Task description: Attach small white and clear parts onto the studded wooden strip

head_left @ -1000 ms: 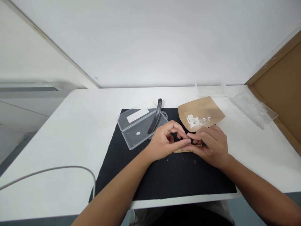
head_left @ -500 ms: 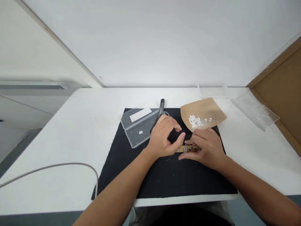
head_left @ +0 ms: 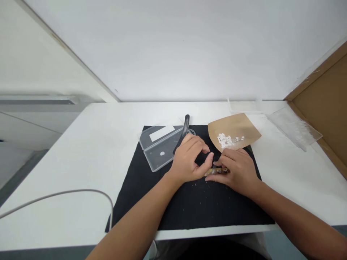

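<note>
My left hand [head_left: 189,157] is closed, its fingers curled and its thumb pointing right. From its far side sticks out a black curved handle [head_left: 185,125]; the rest of that tool is hidden under the hand. Close to its thumb tip, my right hand [head_left: 234,168] is closed around a narrow tan strip [head_left: 207,172] with small shiny metal studs [head_left: 222,170]. A small clear piece [head_left: 214,169] sits on the strip between the right thumb and fingers. Part of the strip is covered by both hands.
Under the hands lies a black mat [head_left: 195,209] with tiny specks. An opened clear plastic case [head_left: 154,159] is at its back left. Brown paper [head_left: 241,124] bears white bits [head_left: 225,140]. Clear plastic trays [head_left: 292,126] stand at right; a grey cable [head_left: 81,190] crosses at left.
The strip looks slightly tilted compared with before. More small specks show on the mat just in front of the hands. Both hands keep nearly the same place.
</note>
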`<state>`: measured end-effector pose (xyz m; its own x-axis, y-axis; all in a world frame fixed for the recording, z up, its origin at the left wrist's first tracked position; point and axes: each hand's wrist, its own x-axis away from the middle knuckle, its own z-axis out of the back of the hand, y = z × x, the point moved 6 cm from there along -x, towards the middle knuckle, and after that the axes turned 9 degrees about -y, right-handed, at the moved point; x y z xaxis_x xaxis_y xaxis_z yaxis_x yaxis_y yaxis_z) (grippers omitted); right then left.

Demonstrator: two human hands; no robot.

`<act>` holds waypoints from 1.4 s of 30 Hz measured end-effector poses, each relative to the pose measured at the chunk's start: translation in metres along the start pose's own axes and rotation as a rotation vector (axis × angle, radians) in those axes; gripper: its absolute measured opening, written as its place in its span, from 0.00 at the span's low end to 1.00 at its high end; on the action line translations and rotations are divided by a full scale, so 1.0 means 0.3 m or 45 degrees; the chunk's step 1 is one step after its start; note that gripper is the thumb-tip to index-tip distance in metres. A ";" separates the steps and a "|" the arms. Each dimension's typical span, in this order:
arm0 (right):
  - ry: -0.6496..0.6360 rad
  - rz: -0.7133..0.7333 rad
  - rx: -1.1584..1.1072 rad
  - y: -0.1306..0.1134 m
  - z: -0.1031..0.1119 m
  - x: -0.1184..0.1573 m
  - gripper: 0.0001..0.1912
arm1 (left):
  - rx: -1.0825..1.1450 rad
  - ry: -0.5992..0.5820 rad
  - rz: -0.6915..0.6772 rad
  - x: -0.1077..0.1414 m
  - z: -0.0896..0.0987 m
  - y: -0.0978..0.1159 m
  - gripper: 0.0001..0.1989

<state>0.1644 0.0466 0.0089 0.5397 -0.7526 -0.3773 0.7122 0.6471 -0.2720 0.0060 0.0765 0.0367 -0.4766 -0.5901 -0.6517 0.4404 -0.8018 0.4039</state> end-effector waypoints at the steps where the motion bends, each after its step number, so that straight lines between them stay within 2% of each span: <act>1: 0.006 -0.004 0.000 0.000 0.000 0.000 0.23 | 0.000 0.003 -0.001 0.000 0.000 0.000 0.03; 15: -0.042 0.012 0.000 0.000 -0.012 -0.005 0.26 | 0.009 -0.025 0.001 0.003 -0.006 -0.001 0.03; 20: -0.014 0.056 -0.054 -0.001 0.006 -0.010 0.31 | 0.009 -0.030 0.009 0.003 -0.006 -0.003 0.03; 22: -0.014 0.081 -0.086 -0.004 0.014 -0.010 0.28 | 0.007 -0.029 0.006 0.003 -0.005 -0.002 0.03; 26: -0.058 0.112 -0.187 -0.008 0.019 -0.007 0.09 | 0.003 -0.023 -0.004 0.001 -0.004 0.002 0.03; 32: -0.151 0.098 -0.207 -0.003 0.001 -0.009 0.15 | 0.003 -0.014 -0.005 0.001 -0.001 0.003 0.03; 39: -0.168 0.106 -0.136 -0.005 -0.007 -0.011 0.15 | 0.010 -0.017 0.003 0.004 -0.006 -0.002 0.04; 42: -0.145 0.153 -0.116 -0.008 0.014 -0.017 0.14 | 0.007 -0.012 0.009 0.004 -0.005 -0.001 0.04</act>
<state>0.1618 0.0485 0.0153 0.6694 -0.6747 -0.3111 0.5986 0.7378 -0.3121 0.0064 0.0761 0.0347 -0.4807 -0.5964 -0.6429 0.4394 -0.7982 0.4120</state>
